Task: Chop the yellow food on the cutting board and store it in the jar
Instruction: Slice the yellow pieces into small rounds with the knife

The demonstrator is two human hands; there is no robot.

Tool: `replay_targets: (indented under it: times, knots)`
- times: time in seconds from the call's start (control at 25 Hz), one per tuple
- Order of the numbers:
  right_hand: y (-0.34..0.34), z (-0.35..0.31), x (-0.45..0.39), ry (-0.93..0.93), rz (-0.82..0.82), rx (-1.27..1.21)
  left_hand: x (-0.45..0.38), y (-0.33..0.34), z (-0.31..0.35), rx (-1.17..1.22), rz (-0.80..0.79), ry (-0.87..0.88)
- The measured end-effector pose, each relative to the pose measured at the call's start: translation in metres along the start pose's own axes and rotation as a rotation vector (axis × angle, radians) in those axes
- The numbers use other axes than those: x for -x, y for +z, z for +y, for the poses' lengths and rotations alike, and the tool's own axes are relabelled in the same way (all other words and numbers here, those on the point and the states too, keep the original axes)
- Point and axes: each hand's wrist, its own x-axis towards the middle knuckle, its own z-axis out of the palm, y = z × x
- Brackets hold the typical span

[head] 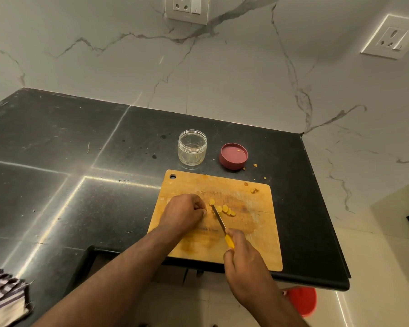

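Note:
A wooden cutting board (250,246) lies at the counter's front right. On it, several yellow slices (226,209) lie in a short row. My left hand (183,213) is curled, fingertips pressed on the uncut yellow piece, which is mostly hidden under them. My right hand (242,256) grips a yellow-handled knife (219,218), its blade tip down at the slices beside my left fingertips. Behind the board stand a clear, open jar (192,147) and its dark red lid (233,155), lying upside down.
The black stone counter (80,161) runs left, with marble walls behind and to the right. A checked cloth (5,296) lies at the front left. Small yellow scraps (254,190) sit at the board's far corner. A red round object (302,300) stands on the floor below.

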Motion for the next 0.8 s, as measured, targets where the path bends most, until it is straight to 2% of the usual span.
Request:
replay_targets:
  times: [0.8]
  knots:
    - [0.011,0.007,-0.019,-0.174,-0.064,0.155,-0.001,-0.001,0.000,-0.019,0.015,0.013]
